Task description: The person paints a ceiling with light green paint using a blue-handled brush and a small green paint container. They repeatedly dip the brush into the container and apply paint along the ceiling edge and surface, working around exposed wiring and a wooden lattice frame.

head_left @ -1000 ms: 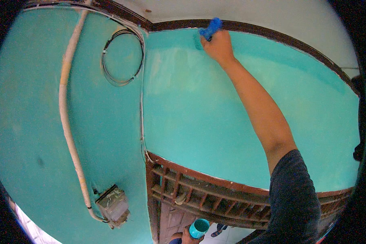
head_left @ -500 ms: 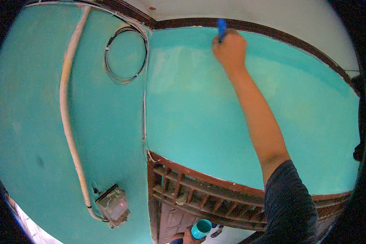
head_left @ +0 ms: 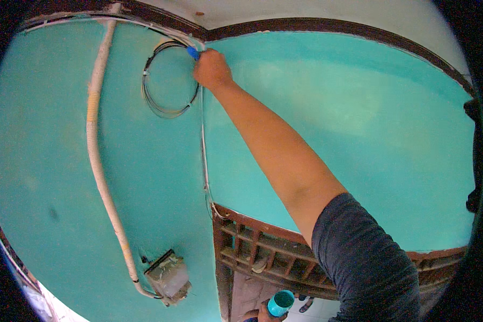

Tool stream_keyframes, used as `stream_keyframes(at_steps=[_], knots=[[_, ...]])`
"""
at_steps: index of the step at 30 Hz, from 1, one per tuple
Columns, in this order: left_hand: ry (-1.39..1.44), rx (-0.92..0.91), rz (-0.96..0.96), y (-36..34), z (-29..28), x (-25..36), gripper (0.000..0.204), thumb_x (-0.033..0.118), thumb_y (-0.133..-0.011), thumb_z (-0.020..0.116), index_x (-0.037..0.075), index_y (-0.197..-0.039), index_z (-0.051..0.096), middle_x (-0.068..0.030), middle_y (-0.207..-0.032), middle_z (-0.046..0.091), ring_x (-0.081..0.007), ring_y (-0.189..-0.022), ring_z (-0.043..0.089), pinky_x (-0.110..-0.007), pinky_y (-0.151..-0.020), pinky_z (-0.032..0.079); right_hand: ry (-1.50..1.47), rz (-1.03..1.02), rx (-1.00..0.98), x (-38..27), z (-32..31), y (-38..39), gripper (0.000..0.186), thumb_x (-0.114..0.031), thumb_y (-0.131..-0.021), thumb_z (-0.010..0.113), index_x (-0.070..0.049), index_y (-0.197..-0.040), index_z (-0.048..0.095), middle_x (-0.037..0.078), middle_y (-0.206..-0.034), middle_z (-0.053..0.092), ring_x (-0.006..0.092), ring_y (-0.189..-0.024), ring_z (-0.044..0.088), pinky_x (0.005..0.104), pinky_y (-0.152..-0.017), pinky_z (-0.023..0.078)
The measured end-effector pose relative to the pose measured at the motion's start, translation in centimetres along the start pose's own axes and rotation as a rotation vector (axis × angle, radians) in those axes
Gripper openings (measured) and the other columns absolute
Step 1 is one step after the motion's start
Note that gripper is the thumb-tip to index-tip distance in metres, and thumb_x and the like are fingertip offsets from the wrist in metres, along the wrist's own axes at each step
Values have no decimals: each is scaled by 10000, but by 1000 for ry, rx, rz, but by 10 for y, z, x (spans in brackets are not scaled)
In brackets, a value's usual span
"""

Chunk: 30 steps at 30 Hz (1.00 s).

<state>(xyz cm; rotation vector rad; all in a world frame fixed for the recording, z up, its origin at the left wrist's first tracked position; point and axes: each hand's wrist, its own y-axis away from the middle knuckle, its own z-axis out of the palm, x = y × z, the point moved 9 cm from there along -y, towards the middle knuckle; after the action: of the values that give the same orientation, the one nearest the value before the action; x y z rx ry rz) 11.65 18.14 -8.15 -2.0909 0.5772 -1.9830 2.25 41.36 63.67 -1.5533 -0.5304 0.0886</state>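
Observation:
My right hand (head_left: 213,70) is raised to the corner where two turquoise walls meet, its fingers closed round a paintbrush with a blue handle (head_left: 192,52). The bristles are hidden behind the hand. Just left of it, a coil of thin cables (head_left: 145,86) hangs on the left wall, with the brush handle overlapping its upper edge. Down at the lower edge, my left hand (head_left: 265,313) grips a turquoise cup (head_left: 278,307). Its open top shows a dark turquoise inside. On the right wall (head_left: 284,150) the paint looks uneven, with paler patches and a darker band along the top.
A pale conduit (head_left: 94,145) runs down the left wall to a paint-smeared box (head_left: 169,278). Thin white cables (head_left: 203,139) follow the corner. Brown trim (head_left: 306,24) borders the ceiling. Below the right wall is a slatted brown wooden frame (head_left: 276,257); feet (head_left: 306,306) show on the floor beneath.
My right hand has swept left with the paintbrush, from the top middle of the right wall to the corner by the cable coil. The left hand still holds the cup. The view has shifted slightly.

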Motion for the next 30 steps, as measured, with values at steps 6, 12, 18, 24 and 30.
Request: stream_keyframes(at_steps=[6, 12, 18, 24, 30], knots=[[14, 56, 69, -2, -5, 6, 765, 203, -598, 856, 5, -1233, 479, -207, -1111, 605, -366, -1014, 605, -433, -847, 494, 25, 151, 111, 53, -26, 5, 210, -172, -736, 664, 37, -744, 668, 253, -809, 645, 406, -749, 644, 477, -731, 532], [-55, -17, -57, 3, -1, -4, 742, 202, -605, 855, 13, -1228, 497, -192, -1065, 632, -353, -945, 638, -416, -789, 520, 118, 175, 162, 75, -105, 0, 200, -158, -720, 666, 41, -707, 646, 240, -737, 645, 391, -707, 651, 480, -694, 531], [-46, 13, 15, 4, 3, -16, 844, 206, -568, 877, 25, -1276, 454, -178, -1119, 620, -318, -1006, 629, -405, -821, 526, 138, 163, 234, 104, -201, 14, 197, -136, -699, 698, 28, -640, 607, 244, -696, 630, 405, -661, 640, 485, -629, 518], [-106, 2, 79, 15, 2, -12, 940, 182, -528, 878, 36, -1324, 400, -159, -1133, 606, -305, -1022, 608, -421, -861, 505, 168, 120, 343, 137, -312, 37, 232, -133, -699, 736, 2, -583, 587, 219, -616, 601, 401, -602, 617, 454, -548, 479], [45, -33, -58, 19, 1, -76, 862, 144, -599, 850, 69, -1327, 394, -180, -1194, 558, -298, -1020, 592, -429, -819, 519, 279, 137, 399, 193, -430, 79, 244, -129, -698, 736, -13, -564, 567, 196, -570, 581, 383, -555, 597, 430, -511, 453]])
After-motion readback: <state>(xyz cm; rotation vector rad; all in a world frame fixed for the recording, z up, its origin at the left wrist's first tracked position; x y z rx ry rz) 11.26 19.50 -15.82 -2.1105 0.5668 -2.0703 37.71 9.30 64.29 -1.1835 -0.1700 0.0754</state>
